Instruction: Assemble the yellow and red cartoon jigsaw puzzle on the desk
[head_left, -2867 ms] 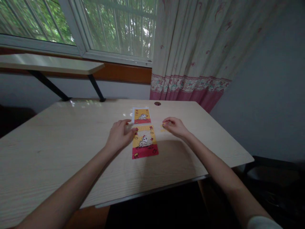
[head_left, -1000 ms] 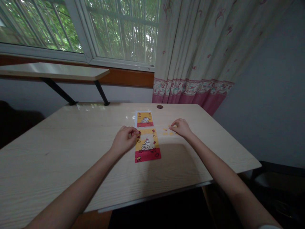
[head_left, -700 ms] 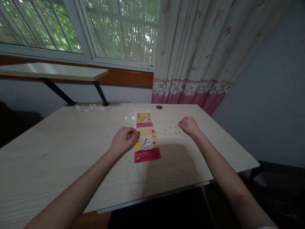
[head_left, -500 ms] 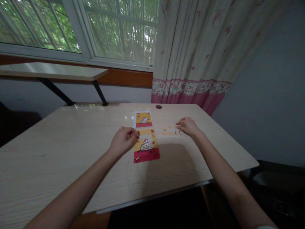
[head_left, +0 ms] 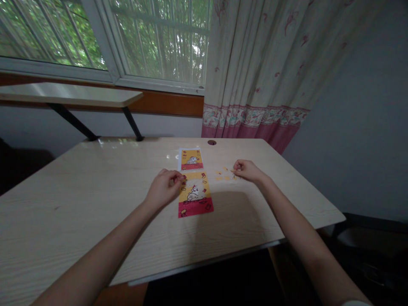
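A jigsaw puzzle (head_left: 196,207) in yellow and red, with a white cartoon animal on it, lies on the desk before me. Pale, unfilled patches show in its upper part. At its upper left edge rests my left hand (head_left: 164,187), closed in a pinch; whatever its fingertips hold is hidden. To the right, my right hand (head_left: 247,170) is closed with thumb and forefinger on a small yellow puzzle piece (head_left: 233,171), just over the desk. Several loose yellow puzzle pieces (head_left: 218,178) lie between the puzzle and that hand.
A picture card (head_left: 192,160) with the same design lies just beyond the puzzle. The pale wooden desk (head_left: 95,204) has a round cable hole (head_left: 212,143) near its back edge. A raised shelf (head_left: 70,94) stands at the back left. A curtain (head_left: 255,85) hangs behind the desk.
My right hand has drawn slightly left and closed its fingers on a puzzle piece among the loose ones. My left hand stays at the puzzle's edge.
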Tool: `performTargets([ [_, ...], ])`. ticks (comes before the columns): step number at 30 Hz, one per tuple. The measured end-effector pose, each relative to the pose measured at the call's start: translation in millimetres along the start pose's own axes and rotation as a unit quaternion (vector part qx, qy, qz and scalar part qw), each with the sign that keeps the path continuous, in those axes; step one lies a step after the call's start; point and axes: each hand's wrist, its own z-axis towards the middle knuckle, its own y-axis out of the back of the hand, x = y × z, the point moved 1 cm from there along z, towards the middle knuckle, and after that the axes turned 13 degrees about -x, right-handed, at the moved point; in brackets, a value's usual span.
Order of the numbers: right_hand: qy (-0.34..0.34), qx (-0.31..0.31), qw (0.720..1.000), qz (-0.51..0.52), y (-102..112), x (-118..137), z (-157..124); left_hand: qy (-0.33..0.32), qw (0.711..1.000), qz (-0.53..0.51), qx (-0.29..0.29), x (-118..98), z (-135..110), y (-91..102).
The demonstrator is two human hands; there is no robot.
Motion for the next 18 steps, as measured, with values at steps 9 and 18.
performTargets([
  [9,0.037,-0.044,0.98,0.191,-31,66,-16,-0.054,0.994,-0.069,0.073,-15,-7,-4.3],
  [18,0.125,-0.013,0.969,0.212,-56,108,-33,-0.026,0.988,-0.13,0.076,-32,-12,-9.5],
])
